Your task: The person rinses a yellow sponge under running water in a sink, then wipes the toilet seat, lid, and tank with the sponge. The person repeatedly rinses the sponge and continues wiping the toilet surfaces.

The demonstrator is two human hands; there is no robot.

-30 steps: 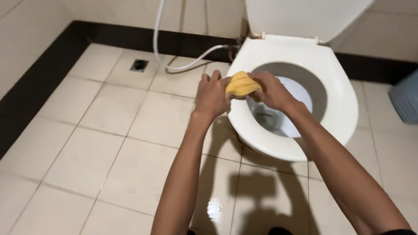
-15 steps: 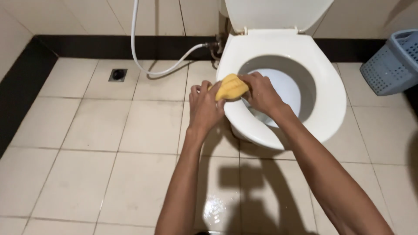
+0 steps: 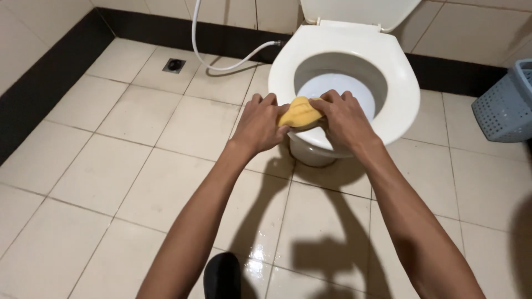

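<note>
Yellow sponge [image 3: 300, 113] in both hands, toilet bowl [image 3: 388, 83]

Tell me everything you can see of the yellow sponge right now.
The yellow sponge looks soft and porous, squeezed into a bent lump. It sits over the front rim of the white toilet seat, gripped at both ends: the left hand on its left, the right hand on its right. Its underside is hidden.
</note>
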